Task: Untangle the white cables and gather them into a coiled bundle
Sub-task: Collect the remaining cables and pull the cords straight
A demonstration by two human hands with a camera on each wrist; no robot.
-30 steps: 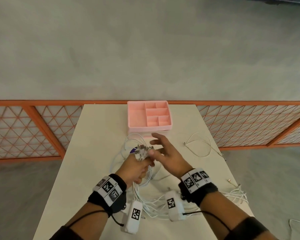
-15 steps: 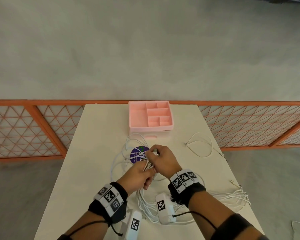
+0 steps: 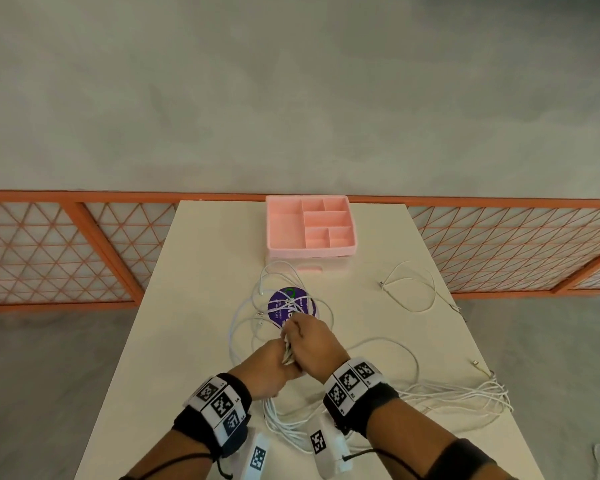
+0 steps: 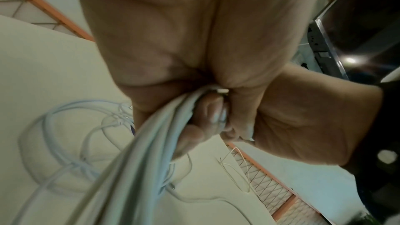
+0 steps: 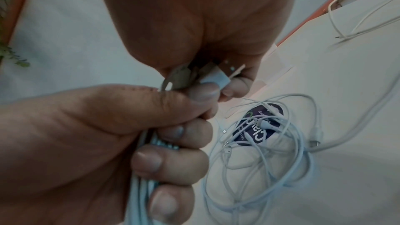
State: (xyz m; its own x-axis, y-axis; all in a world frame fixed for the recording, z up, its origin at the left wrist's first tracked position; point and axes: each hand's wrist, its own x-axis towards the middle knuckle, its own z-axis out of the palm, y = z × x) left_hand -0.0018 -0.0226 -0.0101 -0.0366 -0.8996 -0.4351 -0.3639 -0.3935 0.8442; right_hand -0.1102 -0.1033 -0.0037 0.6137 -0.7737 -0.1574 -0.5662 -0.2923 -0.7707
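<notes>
Several white cables (image 3: 284,424) run from the near table edge up into my left hand (image 3: 280,359), which grips them as a bundle (image 4: 151,143). My right hand (image 3: 293,330) meets it from the right and pinches the plug ends (image 5: 213,75) sticking out above the left fist (image 5: 164,145). Beyond the hands, loose loops of the tangle (image 3: 257,313) lie over a purple round sticker (image 3: 291,304). The same loops (image 5: 270,143) show in the right wrist view.
A pink compartment tray (image 3: 274,233) stands at the far middle of the cream table (image 3: 201,306). A separate white cable (image 3: 414,289) lies at the right. More cable strands (image 3: 465,393) trail toward the right edge. An orange lattice fence (image 3: 49,251) runs behind.
My right hand, open and reaching forward a second ago, has come back and closed on the plug ends above the left fist. The purple sticker is now uncovered.
</notes>
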